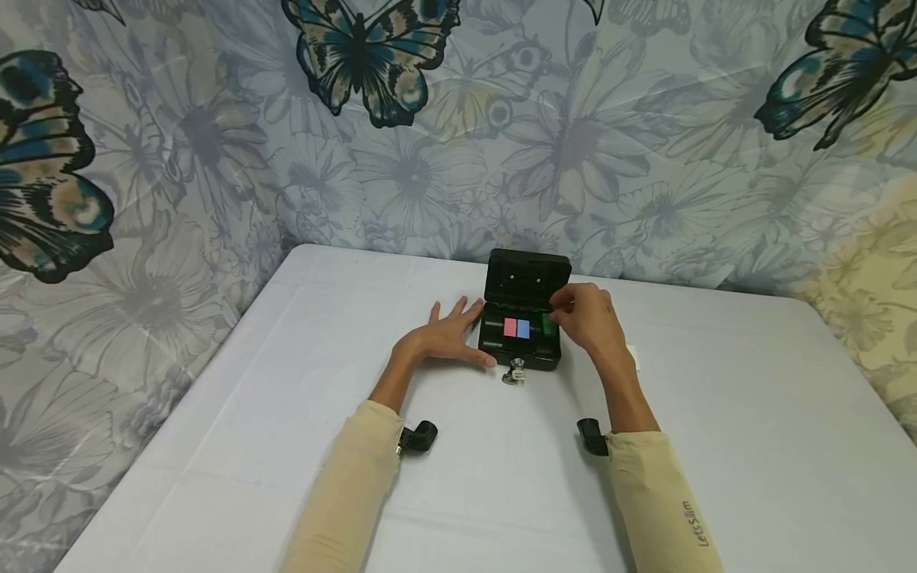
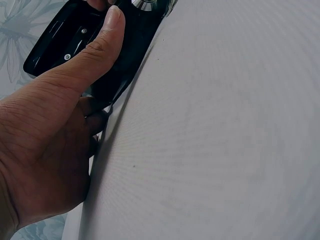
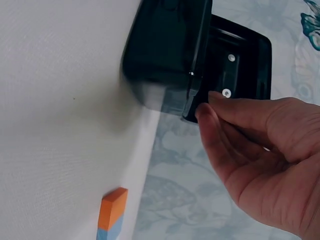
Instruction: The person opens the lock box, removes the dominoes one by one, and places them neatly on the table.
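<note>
Handling a green rectangular block [image 1: 548,324] in the open glossy black box [image 1: 539,360] near frame centre seems the step, right hand [image 1: 589,317] narrow, its hold unclear, left hand [image 1: 447,338] spread wide, next likely needing careful fingertip placement.

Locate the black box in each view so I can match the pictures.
Head: the black box stands just right of centre, lid open.
Left wrist: box at top left, partly behind the left hand.
Right wrist: box at the top, from the middle rightward.
Shared landmark: two pale studs inside the lid.
</note>
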The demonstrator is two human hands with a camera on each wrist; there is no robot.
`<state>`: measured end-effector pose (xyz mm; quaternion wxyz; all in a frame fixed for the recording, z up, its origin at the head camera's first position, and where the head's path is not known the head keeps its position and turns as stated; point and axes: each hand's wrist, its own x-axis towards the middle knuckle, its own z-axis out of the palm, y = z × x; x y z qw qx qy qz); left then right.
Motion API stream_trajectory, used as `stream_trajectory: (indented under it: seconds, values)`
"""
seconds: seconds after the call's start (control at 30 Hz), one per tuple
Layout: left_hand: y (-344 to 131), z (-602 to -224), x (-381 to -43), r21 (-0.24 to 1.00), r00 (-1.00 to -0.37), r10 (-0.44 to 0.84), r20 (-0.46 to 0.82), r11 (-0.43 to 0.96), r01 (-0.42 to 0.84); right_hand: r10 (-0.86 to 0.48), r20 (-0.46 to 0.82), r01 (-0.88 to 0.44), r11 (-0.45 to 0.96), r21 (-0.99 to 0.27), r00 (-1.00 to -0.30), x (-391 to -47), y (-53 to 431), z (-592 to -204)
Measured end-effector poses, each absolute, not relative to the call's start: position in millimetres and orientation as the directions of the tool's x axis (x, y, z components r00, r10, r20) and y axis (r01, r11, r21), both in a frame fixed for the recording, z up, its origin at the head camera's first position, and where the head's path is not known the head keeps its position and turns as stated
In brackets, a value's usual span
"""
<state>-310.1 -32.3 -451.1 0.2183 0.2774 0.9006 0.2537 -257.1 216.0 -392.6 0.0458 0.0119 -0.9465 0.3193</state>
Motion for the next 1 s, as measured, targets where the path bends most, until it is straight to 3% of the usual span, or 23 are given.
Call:
stream_trajectory:
  seconds: [0.37,1.0]
  values:
    - [-32.2,-451.6,-310.4,0.582,-0.748,0.613,-0.255,0.715,0.388,-0.002,0.091,-0.058,0.785,-0.616,-0.996,-258.1,216.0,-398.9]
    - [-31.8,-451.7,-310.0,0.575,-0.754,0.603,-0.259,0.724,0.381,-0.082,0.13,-0.14,0.834,-0.534,-0.988,-261.5,211.1,-408.3]
